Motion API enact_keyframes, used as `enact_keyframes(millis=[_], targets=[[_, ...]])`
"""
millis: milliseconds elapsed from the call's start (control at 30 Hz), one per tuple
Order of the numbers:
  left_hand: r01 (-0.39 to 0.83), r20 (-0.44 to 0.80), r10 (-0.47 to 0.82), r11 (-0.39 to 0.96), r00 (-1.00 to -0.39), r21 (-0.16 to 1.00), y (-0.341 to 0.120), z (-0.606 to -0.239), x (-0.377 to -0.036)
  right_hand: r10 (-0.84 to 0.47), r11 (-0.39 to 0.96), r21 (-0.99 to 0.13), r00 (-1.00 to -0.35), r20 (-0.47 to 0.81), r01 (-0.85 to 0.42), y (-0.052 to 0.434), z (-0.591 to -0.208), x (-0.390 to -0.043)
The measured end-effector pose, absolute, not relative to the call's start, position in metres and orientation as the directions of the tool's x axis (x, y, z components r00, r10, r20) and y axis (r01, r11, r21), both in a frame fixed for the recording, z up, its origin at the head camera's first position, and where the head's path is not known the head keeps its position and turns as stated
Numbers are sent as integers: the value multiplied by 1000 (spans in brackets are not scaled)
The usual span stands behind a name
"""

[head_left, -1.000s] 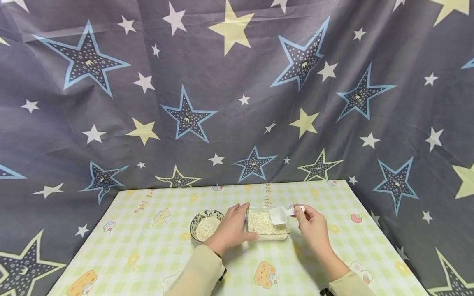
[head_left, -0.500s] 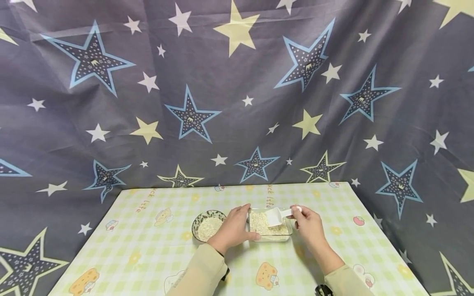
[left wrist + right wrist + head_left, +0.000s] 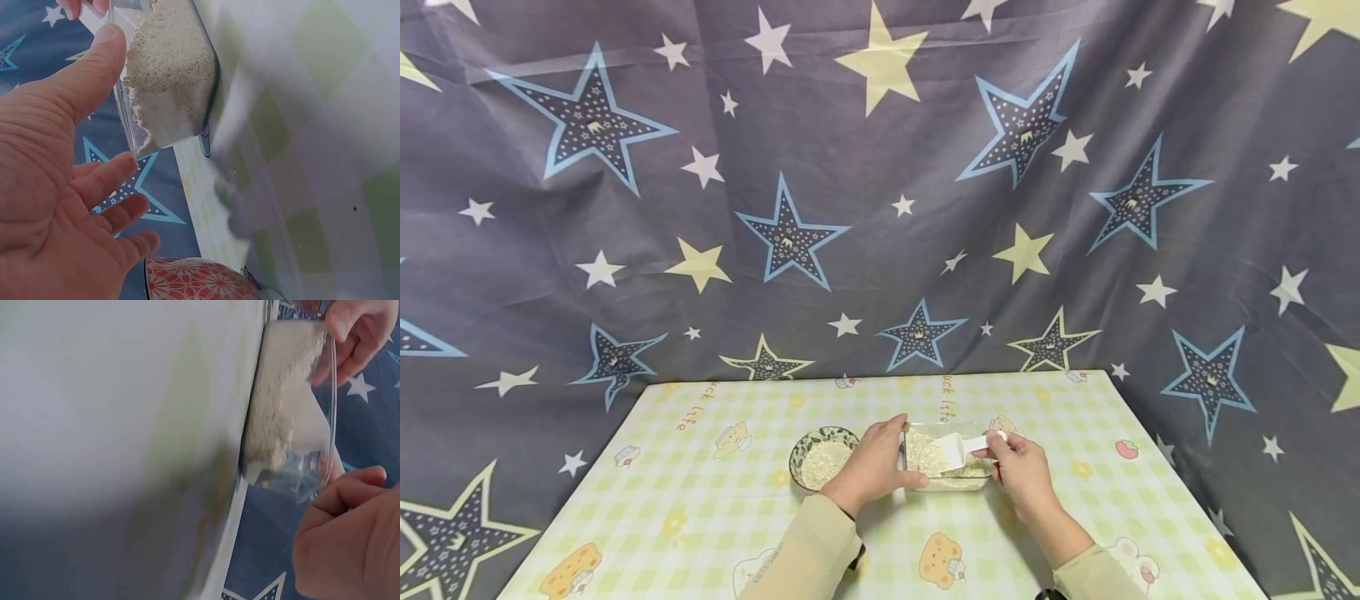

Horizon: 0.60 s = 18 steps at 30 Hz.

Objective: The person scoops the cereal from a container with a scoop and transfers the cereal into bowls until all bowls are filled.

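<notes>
- Progress, as a judgement: transfer of grain appears partly done, since the round bowl at the left already holds a pale layer while the clear container remains well filled.
- Round bowl: patterned ceramic, dark rim, resting on the surface, just left of the left hand.
- Left hand: fingers straight and slightly spread, thumb pressed to the container's near wall, steadying it.
- Clear container: rectangular, transparent plastic, at mid-surface, holding fine, dry, off-white grain.
- Scoop: white, smooth plastic, its bowl dipped into the grain.
- Right hand: fingers curled, pinching the scoop handle.
- Surface cover: glossy, checked yellow-green.
</notes>
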<state>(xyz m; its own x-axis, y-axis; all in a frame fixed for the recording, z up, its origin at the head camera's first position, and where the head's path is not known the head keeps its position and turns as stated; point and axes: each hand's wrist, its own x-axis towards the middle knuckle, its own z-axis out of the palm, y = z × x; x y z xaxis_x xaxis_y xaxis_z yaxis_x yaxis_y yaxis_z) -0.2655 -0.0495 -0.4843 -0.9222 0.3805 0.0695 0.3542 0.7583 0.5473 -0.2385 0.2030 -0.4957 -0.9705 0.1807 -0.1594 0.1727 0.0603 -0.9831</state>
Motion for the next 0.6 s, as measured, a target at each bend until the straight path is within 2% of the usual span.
enact_keyframes(millis=[333,600], targets=[[341,55,377,754,-924,562,-51,-486,-265,206,-4,-979,-958,-201,204,207,-501,-236],[353,96,370,730,-924,586,-59,-476,-262,74,-240,-931,-951,-299,274,217,-504,-239]])
